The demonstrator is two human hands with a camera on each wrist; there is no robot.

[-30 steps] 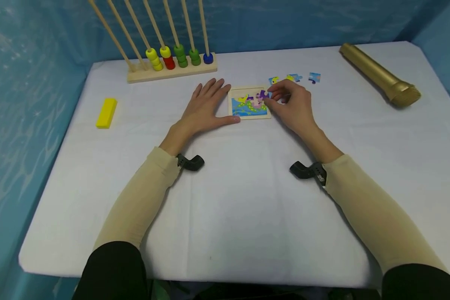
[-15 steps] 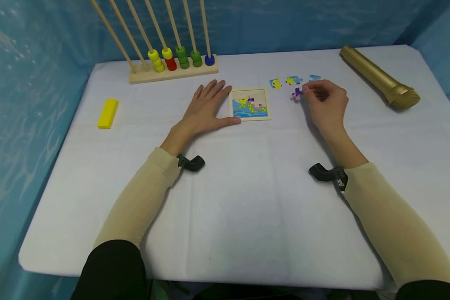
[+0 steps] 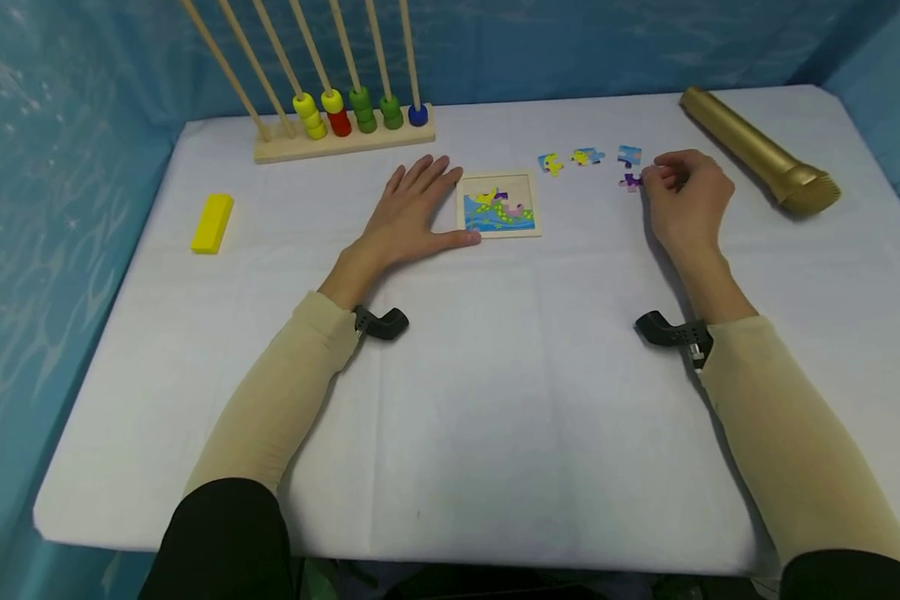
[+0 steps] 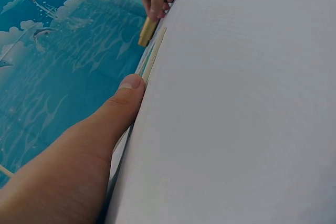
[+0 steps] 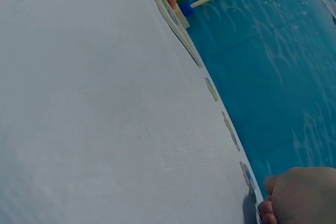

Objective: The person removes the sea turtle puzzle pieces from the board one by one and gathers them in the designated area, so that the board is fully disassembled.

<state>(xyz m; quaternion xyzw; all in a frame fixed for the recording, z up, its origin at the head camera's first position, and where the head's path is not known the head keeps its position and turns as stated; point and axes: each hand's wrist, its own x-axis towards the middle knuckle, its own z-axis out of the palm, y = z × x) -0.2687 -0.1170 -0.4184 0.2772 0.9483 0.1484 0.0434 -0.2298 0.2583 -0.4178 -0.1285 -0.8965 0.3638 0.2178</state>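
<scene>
A small wooden tray puzzle (image 3: 498,235) lies on the table, with a colourful picture filling its lower part and bare wood above. My left hand (image 3: 412,217) lies flat beside it, fingers spread, thumb along the tray's lower left corner. To the right, my right hand (image 3: 686,200) pinches a purple-and-pink puzzle piece (image 3: 630,182) at its right edge, at the tabletop. Just above that piece lies a blue puzzle piece (image 3: 629,156). Two yellow-and-blue pieces, one on the left (image 3: 551,164) and another (image 3: 587,157) beside it, lie between tray and hand. In the right wrist view my right hand's (image 5: 302,198) fingertips are partly hidden.
A wooden bead abacus (image 3: 345,143) stands at the back left. On the left lies a yellow block (image 3: 212,223). A gold microphone (image 3: 757,150) lies at the back right. Blue cloth (image 3: 540,50) hangs behind the white-covered table (image 3: 465,417).
My right hand has moved right from the tray, carrying the purple-and-pink piece out to below the blue piece. The left hand has stayed in place.
</scene>
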